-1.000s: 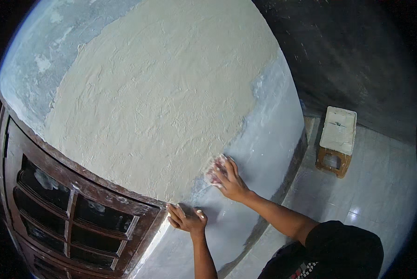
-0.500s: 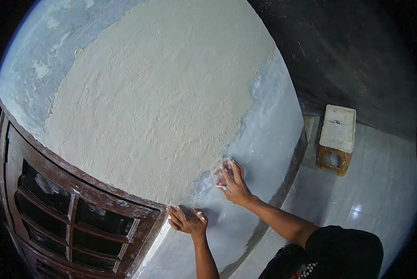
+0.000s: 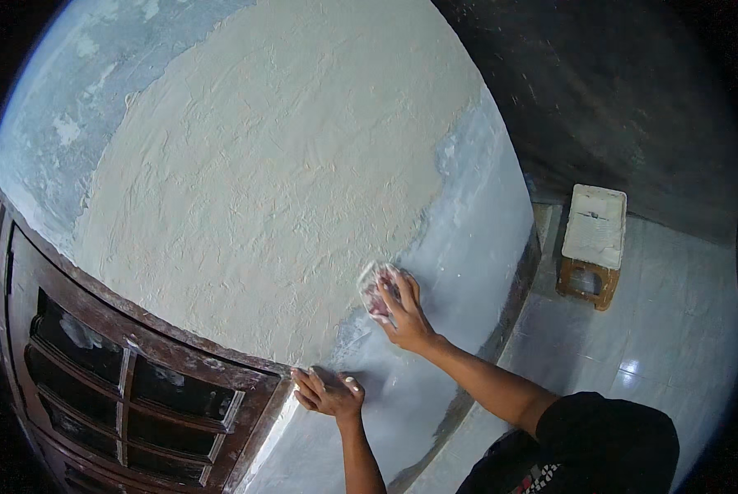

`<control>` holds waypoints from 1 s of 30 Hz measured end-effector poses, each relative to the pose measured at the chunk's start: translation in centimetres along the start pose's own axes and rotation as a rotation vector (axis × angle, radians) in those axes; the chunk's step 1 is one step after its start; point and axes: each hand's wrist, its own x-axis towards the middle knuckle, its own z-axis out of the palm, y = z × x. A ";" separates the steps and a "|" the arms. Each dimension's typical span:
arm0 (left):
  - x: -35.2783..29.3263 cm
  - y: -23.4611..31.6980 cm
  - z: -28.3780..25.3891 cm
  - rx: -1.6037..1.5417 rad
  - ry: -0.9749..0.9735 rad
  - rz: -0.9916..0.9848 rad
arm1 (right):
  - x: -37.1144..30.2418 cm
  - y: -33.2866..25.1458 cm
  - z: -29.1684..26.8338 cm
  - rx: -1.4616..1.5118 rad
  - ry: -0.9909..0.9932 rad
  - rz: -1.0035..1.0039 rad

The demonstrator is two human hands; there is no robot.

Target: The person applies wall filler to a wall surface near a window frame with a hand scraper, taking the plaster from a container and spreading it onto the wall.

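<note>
Right hand (image 3: 404,311) presses what looks like a sanding pad (image 3: 376,290) against the plastered wall (image 3: 262,181).

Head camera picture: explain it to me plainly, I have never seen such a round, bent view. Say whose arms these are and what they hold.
The picture comes from a wide lens worn on a person's head, looking down at that person's own arms, which enter from below. The lens bends straight edges, so the flat wall looks domed. A rough cream coat of plaster covers most of it; the grey rim is bare. The right hand presses a small pale pad against the wall at the plaster's edge. The left hand rests flat on the wall beside a dark wooden window frame and holds nothing that shows. On the tiled floor stands a small stool with a pale, stained top.
</note>
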 end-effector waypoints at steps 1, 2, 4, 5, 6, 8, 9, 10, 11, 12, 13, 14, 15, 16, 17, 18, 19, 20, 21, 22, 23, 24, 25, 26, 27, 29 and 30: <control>-0.2 -0.3 0.0 0.013 -0.002 -0.006 | -1.2 0.4 -0.2 0.003 -0.033 0.016; -0.3 -0.3 0.1 0.021 -0.004 -0.012 | -2.7 1.2 -0.4 0.000 -0.065 0.033; -0.1 -0.1 0.1 0.005 -0.003 -0.014 | -4.4 2.1 -0.8 -0.040 -0.080 0.061; 0.0 0.0 0.1 -0.011 -0.003 -0.015 | -4.6 2.3 -0.9 -0.068 -0.054 0.071; 0.0 0.0 0.3 -0.013 -0.002 -0.014 | -4.7 2.6 -0.9 -0.096 -0.028 0.082; -0.4 -0.3 0.2 0.026 -0.021 -0.019 | -1.3 1.1 -1.0 -0.042 -0.009 0.064; -0.3 -0.3 0.1 0.026 -0.025 -0.016 | 0.4 0.7 -0.7 -0.032 -0.001 0.016; -0.2 -0.3 0.1 0.044 -0.032 -0.011 | 1.1 0.6 -0.7 -0.027 0.007 -0.032; -0.2 -0.2 0.1 0.062 -0.039 -0.006 | 0.6 1.3 -0.2 -0.052 -0.019 -0.030; -0.3 0.0 0.0 0.058 -0.042 -0.004 | -0.3 1.7 -0.6 -0.057 -0.019 -0.026; -0.1 -0.2 -0.3 0.073 -0.045 -0.011 | -1.6 1.9 -0.7 -0.050 -0.045 0.003; 0.0 -0.1 -0.2 0.079 -0.047 -0.019 | -2.8 2.4 -1.1 -0.053 -0.071 0.031; 0.0 -0.2 -0.1 0.079 -0.042 -0.018 | -3.7 2.9 -1.1 -0.077 -0.046 0.018; -0.1 -0.1 0.0 0.080 -0.047 -0.018 | -3.3 2.8 -1.2 -0.080 -0.045 0.019; -0.2 -0.2 -0.1 0.083 -0.054 -0.020 | -2.1 2.0 -1.4 -0.036 -0.024 0.002; -0.1 -0.2 0.0 0.083 -0.057 -0.020 | -0.8 1.3 -1.5 0.008 -0.003 -0.014; 0.1 0.0 0.0 0.069 -0.041 -0.018 | 0.7 0.6 -1.4 -0.003 0.022 -0.045; 0.2 0.2 -0.1 0.054 -0.026 -0.016 | 0.2 0.9 -1.3 -0.003 0.019 -0.042; 0.0 0.4 -0.4 0.054 -0.030 -0.017 | -0.5 1.6 -0.9 -0.024 -0.013 -0.025; 0.0 0.4 -0.6 0.041 -0.032 -0.011 | -0.9 1.9 -0.4 -0.037 -0.041 -0.013; 0.2 0.3 -0.5 0.021 -0.030 -0.006 | -1.9 2.1 -1.1 -0.028 -0.052 -0.008; 0.3 0.1 -0.3 0.022 -0.024 -0.005 | -2.5 2.3 -1.1 -0.027 -0.048 -0.013; 0.1 0.1 -0.4 0.021 -0.029 -0.013 | -2.6 1.8 -1.5 -0.044 -0.037 -0.002; -0.1 0.0 -0.4 0.021 -0.034 -0.021 | -2.4 1.5 -1.8 -0.060 -0.026 0.009; -0.1 -0.1 -0.2 0.021 -0.036 -0.024 | -1.6 1.5 -1.5 -0.040 -0.012 0.002; 0.0 0.2 0.1 0.016 -0.025 -0.026 | 1.3 1.4 -1.5 -0.059 -0.014 -0.006; -0.1 0.3 -0.3 0.021 -0.028 -0.024 | 1.9 1.2 -1.6 -0.067 -0.013 -0.020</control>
